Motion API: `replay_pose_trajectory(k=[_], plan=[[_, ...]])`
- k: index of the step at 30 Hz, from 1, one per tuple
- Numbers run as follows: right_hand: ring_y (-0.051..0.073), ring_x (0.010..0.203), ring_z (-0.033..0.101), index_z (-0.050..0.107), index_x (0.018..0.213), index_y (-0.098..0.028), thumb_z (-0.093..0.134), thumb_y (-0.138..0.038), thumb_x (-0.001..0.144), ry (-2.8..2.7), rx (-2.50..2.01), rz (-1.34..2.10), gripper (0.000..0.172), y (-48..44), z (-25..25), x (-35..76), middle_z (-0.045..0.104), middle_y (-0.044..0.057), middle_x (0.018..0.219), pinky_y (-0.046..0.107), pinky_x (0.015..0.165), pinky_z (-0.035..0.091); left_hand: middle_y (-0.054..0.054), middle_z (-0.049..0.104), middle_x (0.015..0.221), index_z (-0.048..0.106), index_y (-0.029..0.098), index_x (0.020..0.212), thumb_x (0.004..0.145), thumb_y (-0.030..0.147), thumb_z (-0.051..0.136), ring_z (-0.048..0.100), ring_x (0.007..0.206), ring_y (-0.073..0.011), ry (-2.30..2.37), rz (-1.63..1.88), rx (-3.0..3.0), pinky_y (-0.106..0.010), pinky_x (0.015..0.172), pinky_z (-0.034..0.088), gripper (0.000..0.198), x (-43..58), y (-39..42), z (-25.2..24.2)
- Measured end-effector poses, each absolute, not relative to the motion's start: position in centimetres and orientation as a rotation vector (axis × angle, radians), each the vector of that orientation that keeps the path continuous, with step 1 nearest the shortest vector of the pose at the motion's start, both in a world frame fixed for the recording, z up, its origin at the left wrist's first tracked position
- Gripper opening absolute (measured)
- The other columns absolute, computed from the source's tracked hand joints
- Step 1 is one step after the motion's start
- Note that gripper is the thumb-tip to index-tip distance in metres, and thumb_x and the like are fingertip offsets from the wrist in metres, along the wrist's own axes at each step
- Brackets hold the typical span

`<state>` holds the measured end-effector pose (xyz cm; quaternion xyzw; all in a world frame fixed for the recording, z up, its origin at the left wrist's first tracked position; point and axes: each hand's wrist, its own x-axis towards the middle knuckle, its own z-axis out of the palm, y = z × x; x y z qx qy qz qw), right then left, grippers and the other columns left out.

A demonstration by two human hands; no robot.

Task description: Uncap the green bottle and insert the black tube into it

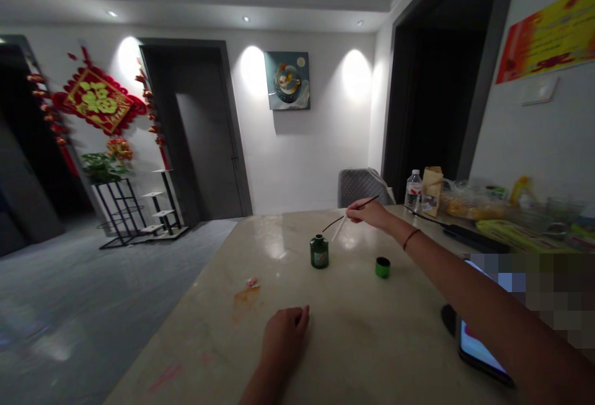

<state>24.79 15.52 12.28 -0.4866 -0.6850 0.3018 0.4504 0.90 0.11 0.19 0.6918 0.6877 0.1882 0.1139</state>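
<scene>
Left hand (283, 337): lay at the near edge of the marble tabletop (362, 330), its grip relaxed, fingers loosely curled, holding nothing.
Near the left hand: an orange stain (245, 303) and a small pink scrap (251, 281) marked the stone.
Right forearm: a red bracelet (411, 239) circled the wrist, above a phone (478, 349) lying on the tabletop.
Right hand (367, 214): its grip was closed, pinching a thin black rod (357, 209); a white stick (339, 228) showed just below it.
Green bottle (319, 252): stood upright on the tabletop, just beyond the rod's tip.
Green cap (382, 267): sat apart, right of the bottle.
Far end: a water bottle (413, 191) and a paper bag (432, 191) stood together.
</scene>
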Motion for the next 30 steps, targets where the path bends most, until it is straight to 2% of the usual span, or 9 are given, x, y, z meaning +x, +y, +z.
replay_pose_trajectory(k=[5, 9, 13, 18, 22, 24, 26, 28, 30], plan=[[0.009, 0.054, 0.058, 0.064, 0.068, -0.01, 0.065, -0.022, 0.064, -1.797, -1.145, 1.22, 0.012, 13.1, 11.4, 26.4, 0.065, 0.003, 0.062, 0.024, 0.06, 0.051, 0.0, 0.052, 0.051, 0.058, 0.017, 0.054, 0.083, 0.041, 0.033, 0.042, 0.047, -0.0095, 2.004, 0.561, 2.038, -0.022, 0.051, 0.02, 0.046, 0.9, 0.2, 0.2], [0.01, 0.049, 0.058, 0.063, 0.064, -0.009, 0.068, -0.023, 0.061, -2.003, -1.268, 1.68, 0.015, 12.0, 9.9, 26.6, 0.063, 0.002, 0.056, 0.022, 0.053, 0.049, -0.001, 0.053, 0.052, 0.058, 0.017, 0.054, 0.083, 0.041, 0.032, 0.043, 0.048, -0.0098, 2.017, 0.562, 2.046, -0.023, 0.051, 0.021, 0.046, 0.8, 0.2, 0.1], [0.012, 0.043, 0.056, 0.062, 0.058, -0.008, 0.069, -0.017, 0.059, -2.149, -1.6, 1.781, 0.012, 12.2, 8.0, 25.5, 0.062, 0.003, 0.051, 0.023, 0.046, 0.048, -0.003, 0.057, 0.056, 0.059, 0.017, 0.057, 0.084, 0.041, 0.03, 0.047, 0.052, -0.0104, 2.031, 0.5, 2.069, -0.022, 0.051, 0.022, 0.047, 0.9, 0.3, 0.0], [0.01, 0.038, 0.053, 0.054, 0.049, -0.01, 0.058, -0.01, 0.069, -2.165, -1.775, 1.55, 0.021, 12.9, 5.3, 23.8, 0.054, -0.001, 0.041, 0.024, 0.048, 0.049, -0.003, 0.059, 0.058, 0.06, 0.017, 0.059, 0.086, 0.04, 0.028, 0.047, 0.051, -0.0093, 2.032, 0.471, 2.095, -0.021, 0.051, 0.022, 0.047, 0.9, 0.4, 0.1], [0.011, 0.043, 0.055, 0.055, 0.053, -0.012, 0.054, -0.013, 0.073, -2.197, -1.841, 1.245, 0.02, 13.2, 4.4, 23.9, 0.058, 0.001, 0.048, 0.024, 0.051, 0.049, -0.002, 0.058, 0.057, 0.06, 0.017, 0.059, 0.086, 0.039, 0.028, 0.047, 0.051, -0.0094, 2.035, 0.456, 2.104, -0.022, 0.051, 0.023, 0.047, 0.9, 0.4, 0.2], [0.014, 0.052, 0.06, 0.059, 0.061, -0.012, 0.055, -0.016, 0.073, -2.215, -1.864, 1.056, 0.014, 13.5, 4.7, 24.6, 0.064, 0.005, 0.06, 0.025, 0.054, 0.049, -0.002, 0.058, 0.057, 0.06, 0.017, 0.059, 0.086, 0.04, 0.028, 0.048, 0.052, -0.0096, 2.032, 0.462, 2.102, -0.022, 0.051, 0.023, 0.048, 1.0, 0.3, 0.3], [0.018, 0.069, 0.064, 0.063, 0.071, -0.012, 0.055, -0.018, 0.071, -2.222, -1.885, 0.837, 0.01, 14.0, 5.4, 25.4, 0.068, 0.009, 0.078, 0.027, 0.062, 0.049, -0.002, 0.058, 0.057, 0.06, 0.017, 0.058, 0.086, 0.04, 0.028, 0.048, 0.052, -0.0097, 2.036, 0.467, 2.098, -0.022, 0.051, 0.023, 0.048, 1.0, 0.3, 0.3], [0.024, 0.09, 0.061, 0.064, 0.078, -0.013, 0.059, -0.018, 0.066, -2.223, -1.916, 0.634, 0.015, 14.4, 6.0, 26.4, 0.066, 0.013, 0.094, 0.03, 0.073, 0.047, -0.002, 0.058, 0.056, 0.06, 0.017, 0.059, 0.086, 0.04, 0.028, 0.048, 0.052, -0.0099, 2.042, 0.464, 2.096, -0.022, 0.051, 0.023, 0.048, 1.0, 0.3, 0.4], [0.03, 0.1, 0.056, 0.066, 0.078, -0.011, 0.065, -0.016, 0.056, -2.231, -1.969, 0.503, 0.023, 14.5, 6.4, 27.2, 0.064, 0.016, 0.099, 0.034, 0.08, 0.045, -0.002, 0.058, 0.057, 0.06, 0.017, 0.059, 0.086, 0.04, 0.029, 0.049, 0.052, -0.0102, 2.046, 0.458, 2.093, -0.022, 0.051, 0.023, 0.047, 1.0, 0.3, 0.4]])
